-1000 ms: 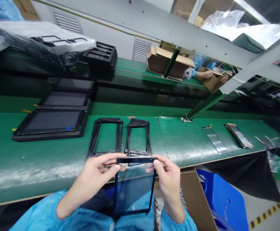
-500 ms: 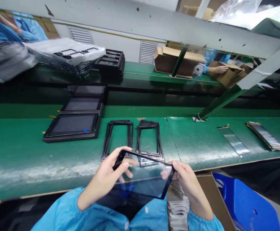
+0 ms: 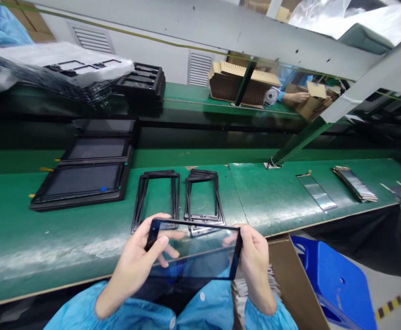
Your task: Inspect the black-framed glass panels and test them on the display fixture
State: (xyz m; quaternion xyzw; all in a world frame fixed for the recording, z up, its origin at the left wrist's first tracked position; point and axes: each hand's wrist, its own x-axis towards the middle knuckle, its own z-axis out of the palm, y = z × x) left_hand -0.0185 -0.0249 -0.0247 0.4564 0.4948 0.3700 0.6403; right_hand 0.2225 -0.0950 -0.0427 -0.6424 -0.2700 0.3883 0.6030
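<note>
A clear glass touch panel with a black border [image 3: 200,261] is held up between both my hands, over the bench's front edge. My left hand [image 3: 145,250] grips its left end, thumb on the near face and fingers showing through the glass behind. At the right end, my right hand [image 3: 253,250] pinches the black border near the upper corner. Just beyond the panel lie two stacks of thin black frames, a left stack [image 3: 176,197] and a right stack [image 3: 217,195], both partly covered by the panel and my left hand.
Black trays holding dark screens [image 3: 83,178] sit at left on the green bench [image 3: 76,238]. One glass strip [image 3: 315,191] and a stack of strips [image 3: 355,184] lie at right. A post [image 3: 297,140] rises behind. Below are a cardboard box [image 3: 295,279] and a blue stool [image 3: 338,284].
The view has turned to the right, so the bench items appear further left. The panel has levelled out, its right end raised slightly; both hands keep their hold.
</note>
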